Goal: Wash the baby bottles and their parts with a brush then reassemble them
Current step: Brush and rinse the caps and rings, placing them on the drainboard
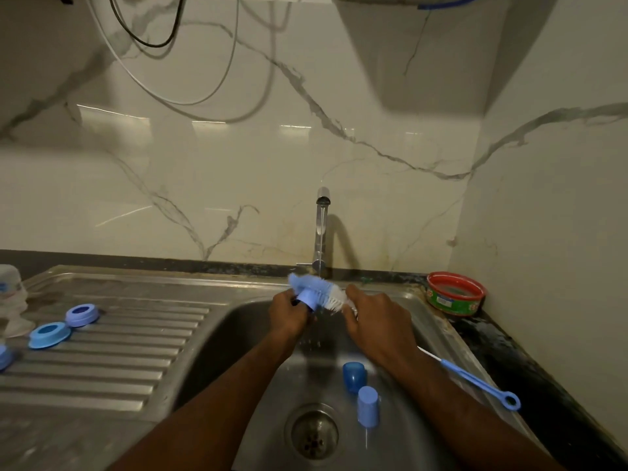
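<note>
My left hand [289, 314] grips a light blue bottle part [308, 298] over the sink basin [244, 338]. My right hand [373, 317] holds the bottle brush [316, 289], whose blue and white bristles lie against that part. Water runs from the tap [321, 229] and drips below my hands. Two blue caps stand in the basin, a darker one [353, 376] and a lighter one [368, 406]. Two blue collar rings [82, 314] [49, 334] lie on the drainboard [112, 362]; a third blue piece [4, 357] is cut off at the left edge.
A thin blue nipple brush [475, 380] lies on the sink's right rim. A red and green round tub [455, 294] stands on the dark counter at the back right. Clear bottle pieces [12, 297] stand at the far left. The drain [314, 433] is near the front.
</note>
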Motion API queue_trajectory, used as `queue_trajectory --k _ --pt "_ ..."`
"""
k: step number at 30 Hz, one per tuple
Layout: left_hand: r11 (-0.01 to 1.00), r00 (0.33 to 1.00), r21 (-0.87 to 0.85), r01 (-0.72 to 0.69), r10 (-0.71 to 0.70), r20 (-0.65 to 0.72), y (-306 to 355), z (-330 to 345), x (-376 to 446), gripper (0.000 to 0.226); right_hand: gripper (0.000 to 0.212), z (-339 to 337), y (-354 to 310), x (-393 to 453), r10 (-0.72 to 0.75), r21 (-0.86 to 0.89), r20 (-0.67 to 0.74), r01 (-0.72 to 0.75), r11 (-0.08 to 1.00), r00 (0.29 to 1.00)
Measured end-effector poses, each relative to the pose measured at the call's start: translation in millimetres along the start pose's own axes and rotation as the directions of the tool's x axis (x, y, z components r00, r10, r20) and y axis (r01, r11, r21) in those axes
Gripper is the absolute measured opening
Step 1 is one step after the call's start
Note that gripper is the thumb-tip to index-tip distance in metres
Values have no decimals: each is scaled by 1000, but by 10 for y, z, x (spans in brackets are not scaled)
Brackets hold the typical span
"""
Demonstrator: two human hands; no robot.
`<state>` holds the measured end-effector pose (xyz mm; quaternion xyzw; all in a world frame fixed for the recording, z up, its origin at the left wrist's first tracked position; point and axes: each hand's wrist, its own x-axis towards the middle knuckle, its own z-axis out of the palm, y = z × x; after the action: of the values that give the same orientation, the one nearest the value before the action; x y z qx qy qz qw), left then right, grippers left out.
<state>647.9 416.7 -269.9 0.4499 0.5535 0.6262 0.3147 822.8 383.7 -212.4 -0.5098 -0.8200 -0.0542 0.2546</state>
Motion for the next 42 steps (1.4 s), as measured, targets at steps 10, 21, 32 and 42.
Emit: queue_trajectory --k 10,21,32,42 --pt "998 999 29 47 -46 -19 21 2 23 24 37 14 4 -2 -21 8 -2 21 1000 1000" --pt "984 980 53 173 -167 -104 -9 -16 76 26 38 -5 -45 6 18 -26 -1 -18 999 1000" --pt "994 992 71 83 -89 91 122 25 16 27 36 2 -29 17 45 -9 -4 -45 999 999" --pt "987 985 45 155 -151 -90 43 -78 53 29 38 19 -36 -4 -13 -14 -24 13 1000 1000"
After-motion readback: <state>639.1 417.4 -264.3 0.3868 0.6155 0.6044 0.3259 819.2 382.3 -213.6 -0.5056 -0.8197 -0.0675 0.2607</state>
